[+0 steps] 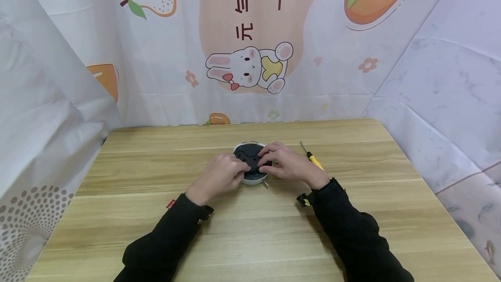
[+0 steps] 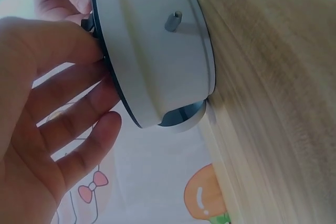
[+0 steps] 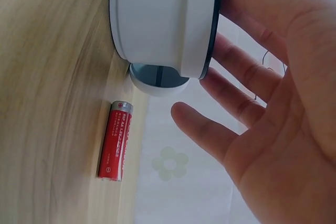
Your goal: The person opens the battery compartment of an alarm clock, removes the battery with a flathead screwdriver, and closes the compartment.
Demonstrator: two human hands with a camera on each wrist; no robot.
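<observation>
A round white alarm clock [image 1: 253, 182] lies face down, its black back [image 1: 250, 149] upward. In the left wrist view a short metal foot [image 2: 173, 21] sticks out of its side. My left hand [image 1: 221, 173] touches the back from the left; the thumb and fingers are bent a little and spread in the left wrist view. From the right, my right hand [image 1: 287, 163] rests its loosely spread fingers [image 3: 202, 127] on the back. The clock's rim hides several fingertips in the wrist views, and no separate thing shows in either hand.
A screwdriver with a yellow and black handle [image 1: 315, 160] lies right of the clock, partly behind my right hand. In the right wrist view a red AA battery [image 3: 114, 141] lies on the wooden table [image 1: 250, 234]. A printed curtain [image 1: 156, 55] hangs behind the table.
</observation>
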